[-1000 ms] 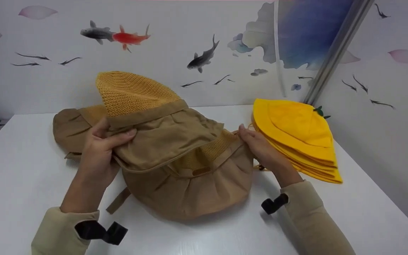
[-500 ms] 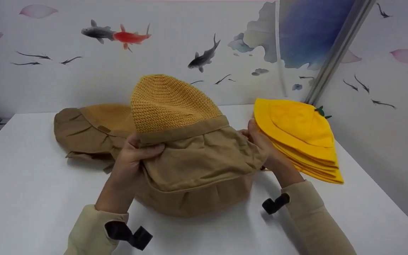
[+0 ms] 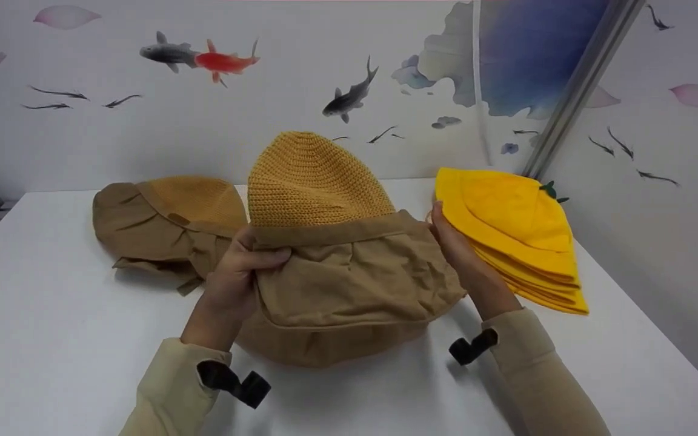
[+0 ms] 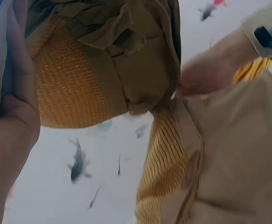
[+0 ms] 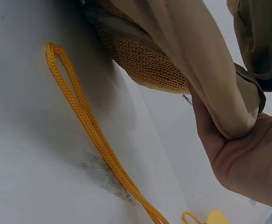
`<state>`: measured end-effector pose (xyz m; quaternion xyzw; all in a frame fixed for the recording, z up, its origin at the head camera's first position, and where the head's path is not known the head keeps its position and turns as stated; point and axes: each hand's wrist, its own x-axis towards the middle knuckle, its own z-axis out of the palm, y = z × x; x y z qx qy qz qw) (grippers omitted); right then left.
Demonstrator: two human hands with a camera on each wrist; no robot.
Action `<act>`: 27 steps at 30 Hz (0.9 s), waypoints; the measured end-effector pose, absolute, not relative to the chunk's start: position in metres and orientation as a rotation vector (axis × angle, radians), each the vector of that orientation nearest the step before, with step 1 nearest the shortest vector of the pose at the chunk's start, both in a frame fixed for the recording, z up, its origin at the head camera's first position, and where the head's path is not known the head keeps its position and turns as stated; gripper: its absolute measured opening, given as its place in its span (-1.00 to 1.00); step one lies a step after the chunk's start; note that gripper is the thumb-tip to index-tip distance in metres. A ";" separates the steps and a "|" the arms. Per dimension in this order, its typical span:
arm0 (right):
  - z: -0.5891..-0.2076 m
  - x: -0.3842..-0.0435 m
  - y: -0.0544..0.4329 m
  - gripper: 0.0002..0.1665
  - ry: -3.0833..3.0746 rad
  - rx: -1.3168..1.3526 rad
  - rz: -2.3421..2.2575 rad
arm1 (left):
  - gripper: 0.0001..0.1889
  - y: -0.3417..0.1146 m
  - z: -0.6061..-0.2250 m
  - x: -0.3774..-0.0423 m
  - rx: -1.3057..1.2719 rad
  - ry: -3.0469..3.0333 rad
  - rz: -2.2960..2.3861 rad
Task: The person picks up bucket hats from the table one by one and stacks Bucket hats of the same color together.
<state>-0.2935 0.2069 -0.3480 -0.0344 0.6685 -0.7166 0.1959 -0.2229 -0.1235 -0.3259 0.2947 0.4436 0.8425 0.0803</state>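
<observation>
In the head view my left hand (image 3: 234, 278) pinches the left side of a brown sun hat (image 3: 355, 278), thumb on the cloth brim. Its knitted mustard crown points up. Just below hangs a second brown sun hat (image 3: 325, 348), mostly covered by the first. My right hand (image 3: 461, 251) holds this lower hat at its right side; the fingertips are partly hidden in the head view. In the right wrist view, fabric of the lower hat (image 5: 210, 70) is folded between the fingers and palm of that hand (image 5: 252, 158). The left wrist view shows both hats' knitted crowns.
A further brown hat (image 3: 161, 230) lies on the white table (image 3: 70, 339) at the back left. A stack of yellow bucket hats (image 3: 506, 212) sits at the right, close by the right hand. An orange cord loop (image 5: 89, 121) lies on the tabletop. A printed wall stands behind.
My left hand has carried the upper hat to the right, over the lower hat, and it now covers most of it. The back-left hat has come into fuller view. My right hand has barely moved.
</observation>
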 end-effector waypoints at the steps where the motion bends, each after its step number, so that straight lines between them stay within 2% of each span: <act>1: -0.348 -0.293 0.208 -0.11 1.884 -0.092 -1.970 | -0.70 -0.126 -0.327 -0.224 0.841 1.359 2.508; 5: -0.348 -0.295 0.208 0.03 1.922 -0.128 -1.909 | -0.61 -0.139 -0.329 -0.228 0.622 1.412 2.486; 12: -0.349 -0.297 0.207 -0.12 1.903 -0.149 -1.948 | -0.55 -0.157 -0.326 -0.237 0.418 1.607 2.380; 19: -0.353 -0.298 0.207 -0.05 1.938 -0.185 -1.935 | -0.58 -0.180 -0.332 -0.242 0.370 1.938 2.052; 27: -0.356 -0.300 0.204 -0.33 1.982 -0.216 -1.961 | -0.27 -0.200 -0.332 -0.245 0.230 2.407 1.680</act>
